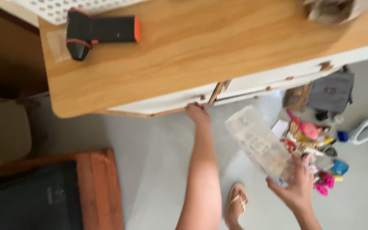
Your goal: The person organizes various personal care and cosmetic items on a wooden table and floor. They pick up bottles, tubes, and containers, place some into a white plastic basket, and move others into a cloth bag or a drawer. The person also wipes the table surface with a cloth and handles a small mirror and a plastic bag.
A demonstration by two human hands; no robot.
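The right hand (297, 187) is clamped on a clear plastic box (258, 145), which may slip, while the left hand (196, 113), fingers hidden, touches the wooden counter (184, 55) edge.

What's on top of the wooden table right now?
On the wooden table lie a black and orange handheld tool, a white perforated panel at the far edge, and a blurred bag-like thing. Anything under these is hidden.
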